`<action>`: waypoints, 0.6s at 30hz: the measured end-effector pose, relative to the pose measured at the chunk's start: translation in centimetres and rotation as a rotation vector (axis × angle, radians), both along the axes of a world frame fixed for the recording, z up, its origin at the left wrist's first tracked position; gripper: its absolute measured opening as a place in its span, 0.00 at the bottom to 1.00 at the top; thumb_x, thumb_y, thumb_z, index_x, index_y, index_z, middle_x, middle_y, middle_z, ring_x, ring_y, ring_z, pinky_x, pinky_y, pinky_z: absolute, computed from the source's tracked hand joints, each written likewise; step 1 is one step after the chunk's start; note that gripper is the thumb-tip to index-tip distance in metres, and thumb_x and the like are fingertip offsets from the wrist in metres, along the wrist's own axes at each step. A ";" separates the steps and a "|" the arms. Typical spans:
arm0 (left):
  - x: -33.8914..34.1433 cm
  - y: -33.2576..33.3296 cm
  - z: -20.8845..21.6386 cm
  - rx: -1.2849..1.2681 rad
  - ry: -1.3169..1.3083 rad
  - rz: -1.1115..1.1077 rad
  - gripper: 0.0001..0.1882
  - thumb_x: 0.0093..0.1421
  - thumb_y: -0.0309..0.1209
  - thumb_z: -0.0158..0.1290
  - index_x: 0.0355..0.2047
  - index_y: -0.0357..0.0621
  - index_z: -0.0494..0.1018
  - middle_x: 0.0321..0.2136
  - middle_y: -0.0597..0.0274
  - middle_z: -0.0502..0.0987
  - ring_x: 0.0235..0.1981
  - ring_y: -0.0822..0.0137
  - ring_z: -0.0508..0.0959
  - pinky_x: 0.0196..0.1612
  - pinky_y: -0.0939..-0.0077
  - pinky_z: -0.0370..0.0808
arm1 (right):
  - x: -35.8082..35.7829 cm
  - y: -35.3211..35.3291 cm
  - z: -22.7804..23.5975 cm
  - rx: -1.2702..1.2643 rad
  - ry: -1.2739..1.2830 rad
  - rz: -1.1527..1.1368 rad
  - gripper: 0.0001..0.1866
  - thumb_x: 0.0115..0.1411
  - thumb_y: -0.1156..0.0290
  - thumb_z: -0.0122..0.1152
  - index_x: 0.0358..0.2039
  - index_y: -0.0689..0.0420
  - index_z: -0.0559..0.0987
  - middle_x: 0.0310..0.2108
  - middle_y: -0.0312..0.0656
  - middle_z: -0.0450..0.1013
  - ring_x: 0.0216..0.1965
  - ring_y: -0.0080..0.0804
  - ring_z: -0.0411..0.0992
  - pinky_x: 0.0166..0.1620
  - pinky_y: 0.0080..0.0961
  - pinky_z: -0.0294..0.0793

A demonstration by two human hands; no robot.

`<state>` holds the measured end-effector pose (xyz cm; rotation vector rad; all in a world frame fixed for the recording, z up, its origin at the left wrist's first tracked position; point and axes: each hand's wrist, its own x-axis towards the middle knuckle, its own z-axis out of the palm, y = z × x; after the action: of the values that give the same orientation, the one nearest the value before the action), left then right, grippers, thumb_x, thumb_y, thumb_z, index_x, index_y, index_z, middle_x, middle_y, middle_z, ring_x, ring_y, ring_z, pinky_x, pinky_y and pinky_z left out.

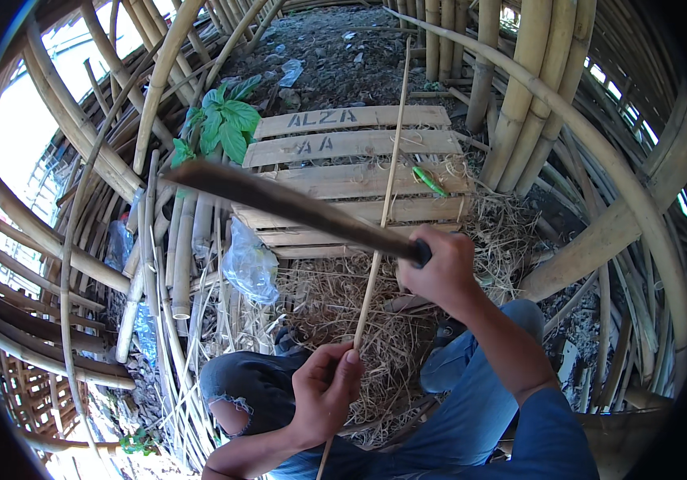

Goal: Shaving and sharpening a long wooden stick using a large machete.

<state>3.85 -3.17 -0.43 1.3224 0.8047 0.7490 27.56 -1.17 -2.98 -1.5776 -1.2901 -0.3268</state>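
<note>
My right hand (443,270) is closed round the dark handle of a machete (295,210). Its long brown blade reaches up to the left, slightly smeared by motion, and passes in front of a thin bamboo strip (392,178). Between thumb and fingers my left hand (327,388) grips that strip near its lower part. The strip runs up and away over a slatted wooden crate (311,186), its lower end passing below the hand. On the crate's slats lies a small, slim, bright green object (429,181) of a kind I cannot make out.
Dry shavings (359,320) cover the ground between my bent knees. Left of the crate are a leafy green plant (227,120), a clear plastic bag (249,262) and heaped bamboo poles (186,248). Thick upright bamboo (535,88) and a curved pole (599,132) stand at the right.
</note>
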 end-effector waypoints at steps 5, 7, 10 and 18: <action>-0.2 0.3 -0.3 -0.032 0.005 -0.001 0.09 0.66 0.27 0.46 0.43 0.34 0.70 0.20 0.66 0.68 0.15 0.80 0.62 0.15 0.86 0.58 | -1.4 -0.3 -1.0 0.027 -0.037 -0.008 0.09 0.39 0.72 0.66 0.19 0.55 0.73 0.13 0.43 0.69 0.14 0.41 0.70 0.19 0.32 0.68; -0.2 0.2 0.0 -0.091 0.001 0.002 0.10 0.67 0.28 0.46 0.43 0.34 0.70 0.20 0.66 0.69 0.15 0.80 0.62 0.15 0.85 0.58 | -1.7 -0.8 -0.3 0.035 -0.057 0.045 0.09 0.39 0.71 0.67 0.19 0.55 0.74 0.12 0.42 0.69 0.14 0.41 0.70 0.19 0.32 0.68; -0.1 -0.1 0.0 -0.061 -0.004 0.015 0.10 0.67 0.28 0.45 0.43 0.34 0.70 0.20 0.66 0.69 0.16 0.80 0.63 0.16 0.85 0.58 | -0.9 -0.6 0.2 0.020 -0.095 0.102 0.10 0.38 0.71 0.68 0.19 0.54 0.74 0.12 0.41 0.69 0.13 0.40 0.70 0.19 0.32 0.68; -0.8 -0.6 -0.5 -0.081 0.002 0.007 0.11 0.66 0.29 0.47 0.44 0.34 0.70 0.22 0.66 0.71 0.17 0.81 0.64 0.18 0.87 0.62 | -0.9 -0.1 -0.8 -0.044 -0.024 0.004 0.07 0.40 0.70 0.65 0.20 0.52 0.74 0.12 0.42 0.70 0.15 0.41 0.72 0.21 0.35 0.71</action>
<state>3.05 -3.77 -0.96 1.2485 0.8328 0.7136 26.65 -1.30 -3.77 -1.6120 -1.3261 -0.3179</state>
